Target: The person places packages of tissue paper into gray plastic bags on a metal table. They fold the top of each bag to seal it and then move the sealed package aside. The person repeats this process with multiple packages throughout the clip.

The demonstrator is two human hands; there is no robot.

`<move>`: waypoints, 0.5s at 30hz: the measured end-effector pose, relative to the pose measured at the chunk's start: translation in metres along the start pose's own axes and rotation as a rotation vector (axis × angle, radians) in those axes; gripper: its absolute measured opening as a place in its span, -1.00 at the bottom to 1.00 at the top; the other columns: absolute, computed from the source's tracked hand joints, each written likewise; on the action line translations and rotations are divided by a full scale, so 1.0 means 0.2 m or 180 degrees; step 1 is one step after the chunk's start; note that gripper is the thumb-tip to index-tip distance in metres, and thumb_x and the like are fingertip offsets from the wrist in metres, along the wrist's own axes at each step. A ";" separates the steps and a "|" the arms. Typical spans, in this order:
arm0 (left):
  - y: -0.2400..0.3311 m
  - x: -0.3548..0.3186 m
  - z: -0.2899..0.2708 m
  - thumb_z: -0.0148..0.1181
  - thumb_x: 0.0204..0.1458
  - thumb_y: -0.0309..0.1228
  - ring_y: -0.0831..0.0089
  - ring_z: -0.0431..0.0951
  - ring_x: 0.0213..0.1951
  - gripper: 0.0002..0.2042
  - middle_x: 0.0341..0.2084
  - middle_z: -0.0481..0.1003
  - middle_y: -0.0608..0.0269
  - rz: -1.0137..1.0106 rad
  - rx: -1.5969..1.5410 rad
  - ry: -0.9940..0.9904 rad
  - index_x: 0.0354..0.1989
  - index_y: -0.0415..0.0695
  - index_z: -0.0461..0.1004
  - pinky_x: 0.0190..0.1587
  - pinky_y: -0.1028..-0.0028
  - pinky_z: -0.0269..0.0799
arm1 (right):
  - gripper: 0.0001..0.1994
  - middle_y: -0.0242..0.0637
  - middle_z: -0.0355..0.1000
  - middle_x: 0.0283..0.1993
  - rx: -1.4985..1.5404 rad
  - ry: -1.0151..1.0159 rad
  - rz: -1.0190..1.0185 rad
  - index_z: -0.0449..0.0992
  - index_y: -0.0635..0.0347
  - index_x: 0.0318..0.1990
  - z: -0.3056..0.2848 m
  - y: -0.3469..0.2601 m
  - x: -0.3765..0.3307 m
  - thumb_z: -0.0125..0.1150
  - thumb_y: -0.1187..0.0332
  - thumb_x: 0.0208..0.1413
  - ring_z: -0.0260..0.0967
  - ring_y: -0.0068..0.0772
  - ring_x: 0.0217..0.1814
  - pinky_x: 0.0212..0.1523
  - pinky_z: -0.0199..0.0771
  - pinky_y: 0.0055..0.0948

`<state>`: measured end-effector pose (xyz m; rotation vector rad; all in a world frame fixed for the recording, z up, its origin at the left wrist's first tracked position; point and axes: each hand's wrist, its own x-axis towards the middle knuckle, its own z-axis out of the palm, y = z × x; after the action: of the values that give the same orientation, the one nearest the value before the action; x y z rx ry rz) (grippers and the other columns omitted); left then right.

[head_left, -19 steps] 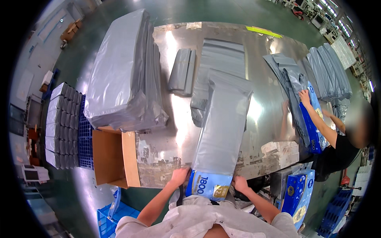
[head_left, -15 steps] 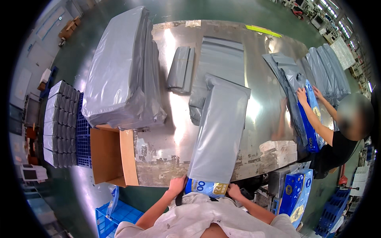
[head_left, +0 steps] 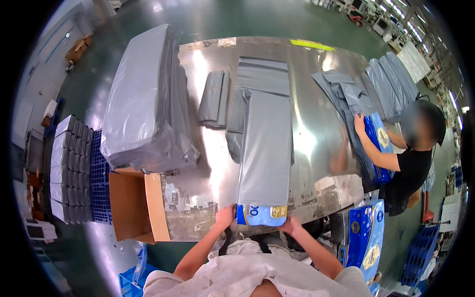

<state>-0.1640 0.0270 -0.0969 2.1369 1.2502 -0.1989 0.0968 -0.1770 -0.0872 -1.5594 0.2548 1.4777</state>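
Note:
A long grey plastic bag [head_left: 266, 148] lies before me on the metal table, its mouth toward my body. From that mouth sticks the end of a blue printed pack [head_left: 269, 216] with a yellow label; the bag covers the rest. My left hand [head_left: 226, 216] is closed at the left side of the pack and bag mouth. At the pack's near right corner, my right hand [head_left: 292, 225] grips with its fingers partly hidden. Under the bag's far end rests a stack of flat grey bags [head_left: 262, 74], with a rolled grey bundle [head_left: 214, 99] to its left.
A tall grey wrapped stack [head_left: 136, 99] stands at left, above an open cardboard box [head_left: 129, 205]. Across the right side, a co-worker [head_left: 415, 163] handles another blue pack [head_left: 377, 138] and grey bags. Upright blue packs [head_left: 365, 237] stand below the table's right edge.
Both hands and the blue pack's end have moved forward, away from my body. The bag now lies straighter. The view has shifted, and the co-worker's pack is farther inside its grey bag.

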 end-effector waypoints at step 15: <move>-0.06 -0.08 0.09 -0.02 0.17 -0.11 -0.06 0.60 -0.37 -0.69 -0.44 0.58 -0.06 0.0467 -0.0041 0.0129 -0.28 -0.07 0.54 -0.30 0.04 0.54 | -0.68 -0.21 0.44 0.06 0.1239 -0.1640 -0.1364 0.41 0.33 -0.03 0.30 -0.01 0.36 -0.03 0.68 0.02 0.34 -0.26 0.16 0.33 0.22 -0.24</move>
<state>-0.1784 0.0076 -0.1098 2.2206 1.1085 -0.0849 0.0770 -0.1013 -0.1376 -0.8224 -0.0894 1.3330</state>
